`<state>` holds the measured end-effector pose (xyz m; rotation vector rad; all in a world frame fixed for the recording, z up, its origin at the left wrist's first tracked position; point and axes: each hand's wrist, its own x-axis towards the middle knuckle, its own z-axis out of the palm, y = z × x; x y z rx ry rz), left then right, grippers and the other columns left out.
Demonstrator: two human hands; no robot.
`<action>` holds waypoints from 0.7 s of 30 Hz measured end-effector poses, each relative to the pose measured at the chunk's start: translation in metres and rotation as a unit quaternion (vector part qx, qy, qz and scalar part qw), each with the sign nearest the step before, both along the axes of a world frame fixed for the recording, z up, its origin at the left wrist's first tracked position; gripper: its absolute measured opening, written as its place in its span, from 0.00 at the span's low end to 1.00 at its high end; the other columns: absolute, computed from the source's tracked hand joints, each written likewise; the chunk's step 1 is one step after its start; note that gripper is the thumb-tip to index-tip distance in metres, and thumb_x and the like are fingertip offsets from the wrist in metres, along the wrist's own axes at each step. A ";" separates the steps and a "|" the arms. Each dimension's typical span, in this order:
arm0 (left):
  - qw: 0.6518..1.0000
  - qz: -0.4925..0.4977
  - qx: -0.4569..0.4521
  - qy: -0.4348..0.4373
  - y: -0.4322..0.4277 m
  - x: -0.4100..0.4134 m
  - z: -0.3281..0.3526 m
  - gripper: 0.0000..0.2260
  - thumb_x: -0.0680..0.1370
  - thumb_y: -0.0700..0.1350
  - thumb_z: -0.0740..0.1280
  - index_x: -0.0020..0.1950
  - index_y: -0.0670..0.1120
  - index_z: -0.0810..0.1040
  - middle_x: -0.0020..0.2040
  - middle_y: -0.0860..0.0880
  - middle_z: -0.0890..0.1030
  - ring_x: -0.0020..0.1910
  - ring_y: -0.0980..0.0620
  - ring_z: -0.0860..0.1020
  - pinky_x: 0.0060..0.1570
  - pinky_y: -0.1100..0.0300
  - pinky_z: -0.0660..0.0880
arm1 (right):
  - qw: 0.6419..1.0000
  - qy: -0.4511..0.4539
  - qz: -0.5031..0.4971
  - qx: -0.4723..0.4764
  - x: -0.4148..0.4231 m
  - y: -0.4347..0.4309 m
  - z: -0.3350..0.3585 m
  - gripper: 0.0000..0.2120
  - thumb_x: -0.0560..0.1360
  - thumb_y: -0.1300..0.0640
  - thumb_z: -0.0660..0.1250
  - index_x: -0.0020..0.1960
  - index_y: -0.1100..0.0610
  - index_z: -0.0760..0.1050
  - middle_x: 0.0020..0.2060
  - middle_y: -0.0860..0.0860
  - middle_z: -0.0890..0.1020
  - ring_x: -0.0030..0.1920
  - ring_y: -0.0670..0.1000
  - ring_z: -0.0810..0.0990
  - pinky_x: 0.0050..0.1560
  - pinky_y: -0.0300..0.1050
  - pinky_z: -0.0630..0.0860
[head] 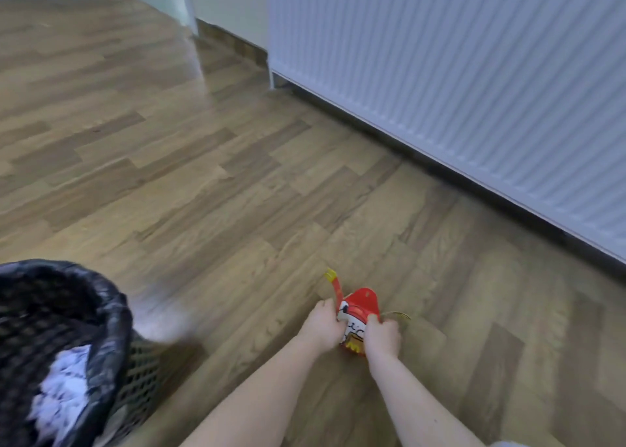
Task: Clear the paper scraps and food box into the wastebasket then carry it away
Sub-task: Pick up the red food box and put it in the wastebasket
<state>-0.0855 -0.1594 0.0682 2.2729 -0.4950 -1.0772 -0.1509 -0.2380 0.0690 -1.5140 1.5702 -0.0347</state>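
A red food box (359,307) with yellow handles and white printed panels sits low over the wooden floor at the lower middle. My left hand (321,326) grips its left side and my right hand (382,336) grips its right side, so the box looks squeezed between them. At the lower left stands a dark mesh wastebasket (101,314) lined with a black bag. White crumpled paper scraps (62,389) lie inside it.
A white ribbed radiator (457,84) runs along the wall on the right, just above the floor. A white door frame (189,2) stands at the top middle. Wooden laminate floor (169,175) stretches between the wastebasket and the radiator.
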 end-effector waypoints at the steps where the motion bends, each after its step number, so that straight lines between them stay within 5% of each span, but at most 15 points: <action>1: 1.000 0.006 0.001 0.005 -0.004 -0.001 -0.005 0.15 0.76 0.43 0.58 0.60 0.35 0.68 0.63 0.36 0.71 0.63 0.38 0.70 0.60 0.52 0.67 | 1.000 -0.018 -0.007 0.014 -0.005 -0.002 -0.007 0.19 0.75 0.57 0.58 0.59 0.71 0.70 0.58 0.69 0.76 0.58 0.65 0.74 0.57 0.53 0.70; 7: 0.997 0.047 -0.029 0.046 -0.015 -0.004 -0.029 0.18 0.73 0.38 0.57 0.63 0.41 0.71 0.64 0.40 0.75 0.63 0.41 0.73 0.62 0.51 0.71 | 0.989 -0.103 -0.026 0.098 -0.017 -0.005 -0.027 0.15 0.75 0.55 0.57 0.55 0.63 0.74 0.50 0.61 0.81 0.49 0.59 0.78 0.46 0.47 0.71; 12: 0.986 0.125 -0.089 0.061 -0.014 -0.009 -0.022 0.17 0.71 0.37 0.56 0.57 0.45 0.75 0.57 0.44 0.80 0.55 0.45 0.78 0.53 0.54 0.74 | 0.980 -0.155 -0.032 0.124 -0.015 -0.003 -0.010 0.11 0.75 0.59 0.57 0.47 0.63 0.75 0.39 0.56 0.80 0.38 0.52 0.75 0.35 0.43 0.68; 16: 0.965 0.224 -0.138 -0.009 0.004 0.007 0.021 0.16 0.71 0.39 0.58 0.57 0.50 0.74 0.58 0.48 0.78 0.56 0.48 0.77 0.57 0.52 0.74 | 0.969 -0.234 0.025 0.076 0.014 0.013 0.030 0.11 0.75 0.59 0.57 0.52 0.61 0.74 0.45 0.55 0.79 0.42 0.51 0.75 0.39 0.43 0.70; 21: 0.897 0.332 -0.198 -0.216 0.064 0.038 0.112 0.15 0.74 0.36 0.59 0.59 0.44 0.72 0.58 0.47 0.76 0.59 0.48 0.72 0.59 0.52 0.71 | 0.921 -0.350 0.146 0.087 0.060 0.064 0.112 0.08 0.76 0.60 0.58 0.54 0.55 0.72 0.46 0.49 0.79 0.47 0.46 0.78 0.44 0.39 0.73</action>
